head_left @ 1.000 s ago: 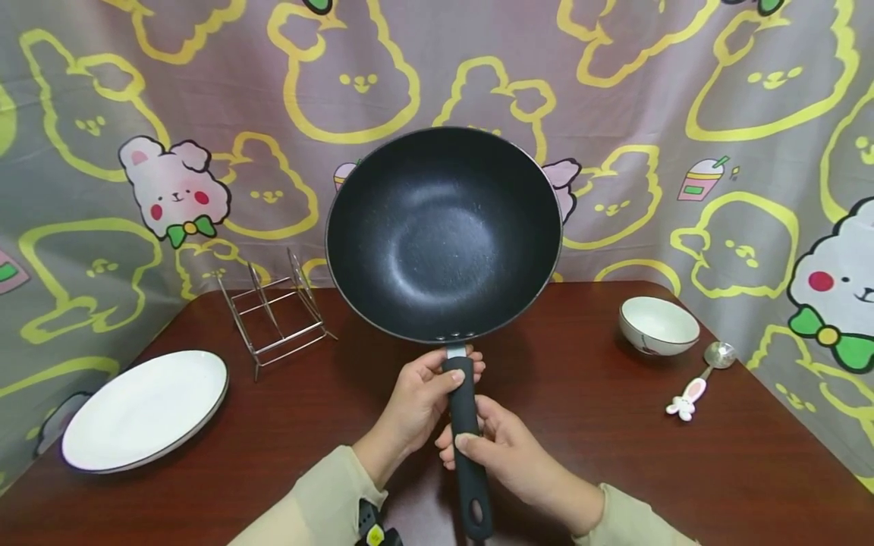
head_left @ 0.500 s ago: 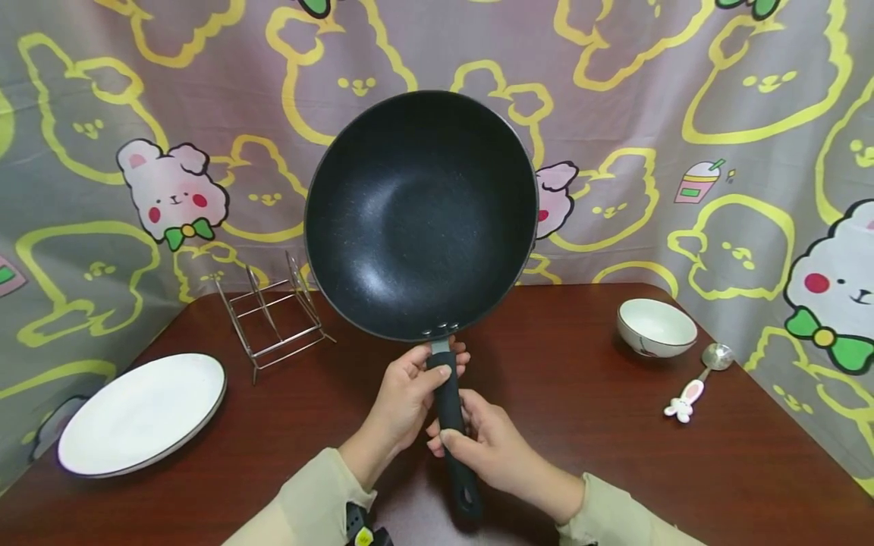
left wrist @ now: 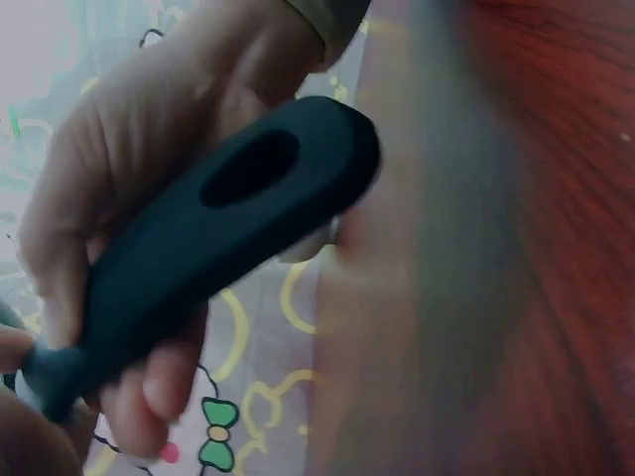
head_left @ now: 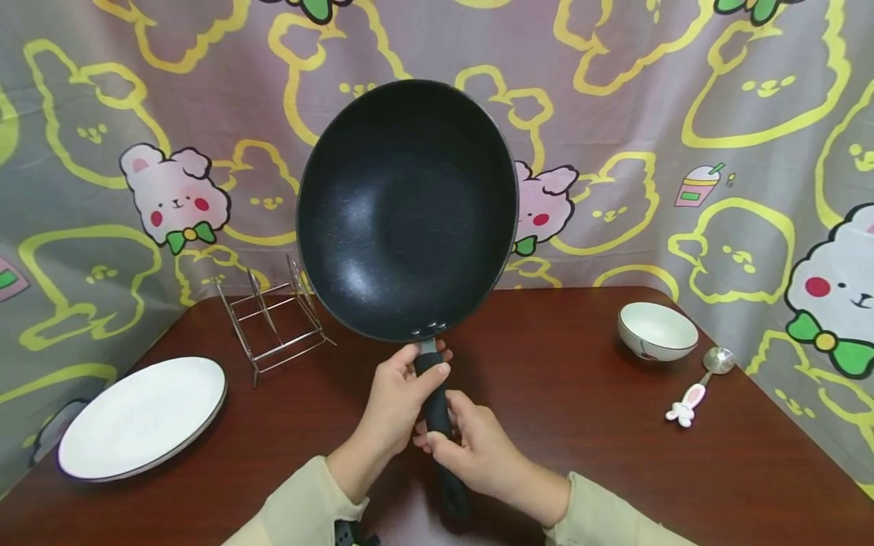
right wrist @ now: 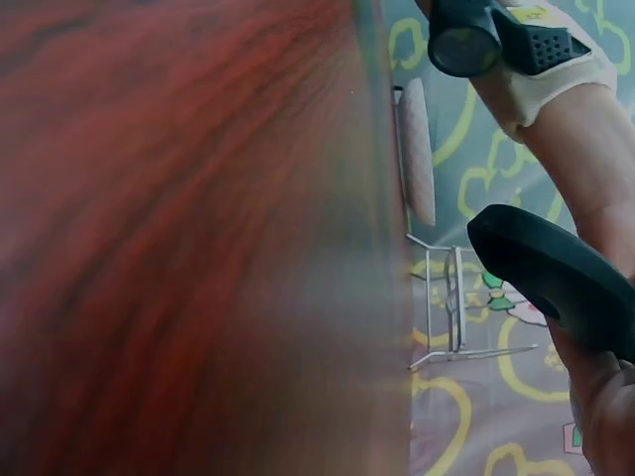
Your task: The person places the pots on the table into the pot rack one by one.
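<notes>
A black wok (head_left: 410, 212) is held up over the table, its dark inside facing me and its rim tipped slightly left. My left hand (head_left: 397, 398) grips the top of the black handle (head_left: 437, 409) just below the rivets, thumb along the front. Lower down, my right hand (head_left: 478, 451) holds the same handle, thumb across it. The handle's end, with its hanging hole, sticks out below the right hand; the left wrist view shows this handle end (left wrist: 248, 188) close up. In the right wrist view the handle end (right wrist: 536, 263) points toward the upper left.
On the left of the brown table (head_left: 567, 394) lies a white plate (head_left: 143, 417), with a wire rack (head_left: 280, 326) behind it. A white bowl (head_left: 658, 330) and a spoon with a rabbit handle (head_left: 696, 390) sit on the right. A patterned curtain (head_left: 614, 114) hangs behind.
The wok has risen and shifted left, its inside now facing me more squarely and its handle leaning. Both hands have moved left with it, keeping their hold. The tableware has stayed put.
</notes>
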Action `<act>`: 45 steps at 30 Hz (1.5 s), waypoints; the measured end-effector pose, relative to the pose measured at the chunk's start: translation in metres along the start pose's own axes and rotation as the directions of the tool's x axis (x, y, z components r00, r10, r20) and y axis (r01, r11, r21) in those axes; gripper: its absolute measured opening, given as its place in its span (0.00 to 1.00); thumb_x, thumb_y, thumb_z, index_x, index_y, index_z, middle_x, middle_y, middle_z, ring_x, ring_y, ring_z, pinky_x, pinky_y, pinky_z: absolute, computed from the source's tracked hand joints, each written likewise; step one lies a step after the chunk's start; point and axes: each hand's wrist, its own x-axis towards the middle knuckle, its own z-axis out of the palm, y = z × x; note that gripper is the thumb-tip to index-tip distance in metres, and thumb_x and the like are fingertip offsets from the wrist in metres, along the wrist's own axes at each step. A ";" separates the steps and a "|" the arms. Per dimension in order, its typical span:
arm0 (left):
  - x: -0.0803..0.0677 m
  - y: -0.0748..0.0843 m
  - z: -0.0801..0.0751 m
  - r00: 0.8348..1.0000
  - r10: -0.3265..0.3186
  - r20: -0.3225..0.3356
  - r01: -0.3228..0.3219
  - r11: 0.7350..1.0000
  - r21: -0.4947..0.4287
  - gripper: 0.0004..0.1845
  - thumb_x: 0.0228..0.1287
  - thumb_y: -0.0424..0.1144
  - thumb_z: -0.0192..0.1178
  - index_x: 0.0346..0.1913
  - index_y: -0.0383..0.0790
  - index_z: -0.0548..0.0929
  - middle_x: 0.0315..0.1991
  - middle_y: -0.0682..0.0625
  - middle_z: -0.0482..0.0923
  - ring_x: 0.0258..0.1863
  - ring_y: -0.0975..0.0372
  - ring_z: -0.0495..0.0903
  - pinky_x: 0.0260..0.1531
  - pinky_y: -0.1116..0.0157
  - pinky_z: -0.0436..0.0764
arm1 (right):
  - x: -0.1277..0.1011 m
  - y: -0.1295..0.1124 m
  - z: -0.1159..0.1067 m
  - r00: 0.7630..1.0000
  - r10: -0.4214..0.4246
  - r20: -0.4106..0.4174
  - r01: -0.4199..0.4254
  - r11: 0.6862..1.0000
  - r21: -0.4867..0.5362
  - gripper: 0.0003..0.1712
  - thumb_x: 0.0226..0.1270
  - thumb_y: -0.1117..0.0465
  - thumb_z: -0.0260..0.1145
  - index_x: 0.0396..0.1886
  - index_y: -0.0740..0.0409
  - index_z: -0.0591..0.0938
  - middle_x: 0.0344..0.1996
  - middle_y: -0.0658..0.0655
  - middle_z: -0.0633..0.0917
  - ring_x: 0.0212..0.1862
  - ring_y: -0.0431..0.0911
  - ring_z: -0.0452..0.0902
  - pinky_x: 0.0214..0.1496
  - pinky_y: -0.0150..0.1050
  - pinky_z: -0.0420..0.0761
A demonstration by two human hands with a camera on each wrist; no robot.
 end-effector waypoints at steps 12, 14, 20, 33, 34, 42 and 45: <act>-0.004 0.004 -0.007 0.995 0.091 -0.032 -0.086 0.988 0.127 0.21 0.53 0.22 0.59 0.53 0.26 0.73 0.47 0.37 0.77 0.48 0.53 0.80 0.48 0.67 0.78 | 0.007 -0.002 0.006 0.994 -0.097 0.047 0.102 0.988 -0.118 0.17 0.53 0.76 0.57 0.45 0.69 0.68 0.32 0.61 0.84 0.34 0.40 0.83 0.29 0.27 0.81; -0.004 0.004 -0.008 0.993 0.114 -0.020 -0.111 0.989 0.102 0.21 0.54 0.20 0.57 0.54 0.25 0.71 0.48 0.36 0.75 0.50 0.51 0.79 0.50 0.66 0.77 | 0.010 -0.001 0.006 0.987 -0.150 0.049 0.156 0.974 -0.162 0.18 0.53 0.76 0.58 0.45 0.69 0.68 0.31 0.60 0.85 0.33 0.38 0.82 0.29 0.25 0.79; -0.003 0.004 -0.012 0.990 0.138 -0.014 -0.138 0.990 0.015 0.23 0.54 0.17 0.53 0.55 0.24 0.67 0.49 0.34 0.72 0.53 0.48 0.77 0.52 0.65 0.75 | 0.015 0.001 0.004 0.972 -0.218 0.083 0.231 0.947 -0.224 0.21 0.56 0.73 0.62 0.47 0.68 0.66 0.31 0.59 0.85 0.32 0.36 0.80 0.31 0.22 0.78; -0.002 0.004 -0.022 0.973 0.228 -0.048 -0.232 0.968 -0.096 0.25 0.54 0.15 0.48 0.58 0.22 0.64 0.47 0.44 0.75 0.49 0.61 0.80 0.53 0.64 0.75 | 0.032 0.001 -0.004 0.952 0.107 0.288 -0.192 0.939 0.285 0.24 0.63 0.68 0.61 0.55 0.74 0.65 0.42 0.75 0.80 0.43 0.40 0.80 0.43 0.33 0.80; -0.002 0.004 -0.023 0.971 0.233 -0.052 -0.237 0.966 -0.103 0.25 0.54 0.14 0.48 0.58 0.21 0.64 0.47 0.45 0.75 0.49 0.61 0.80 0.53 0.64 0.75 | 0.034 0.002 -0.004 0.946 0.113 0.303 -0.213 0.922 0.322 0.24 0.63 0.67 0.61 0.55 0.76 0.65 0.42 0.75 0.79 0.43 0.39 0.80 0.44 0.33 0.80; -0.003 0.002 -0.033 0.966 0.243 -0.090 -0.251 0.962 -0.102 0.23 0.55 0.15 0.47 0.57 0.23 0.64 0.44 0.52 0.78 0.48 0.62 0.80 0.53 0.64 0.75 | 0.046 0.009 0.004 0.918 0.130 0.375 -0.302 0.842 0.448 0.20 0.62 0.69 0.60 0.50 0.77 0.68 0.34 0.58 0.81 0.37 0.39 0.80 0.42 0.32 0.80; -0.004 0.001 -0.037 0.963 0.238 -0.123 -0.250 0.964 -0.091 0.23 0.55 0.15 0.46 0.56 0.23 0.65 0.44 0.50 0.78 0.48 0.60 0.80 0.53 0.64 0.75 | 0.049 0.010 0.010 0.923 0.121 0.365 -0.291 0.840 0.458 0.20 0.61 0.71 0.60 0.49 0.78 0.67 0.32 0.57 0.81 0.35 0.38 0.80 0.40 0.31 0.80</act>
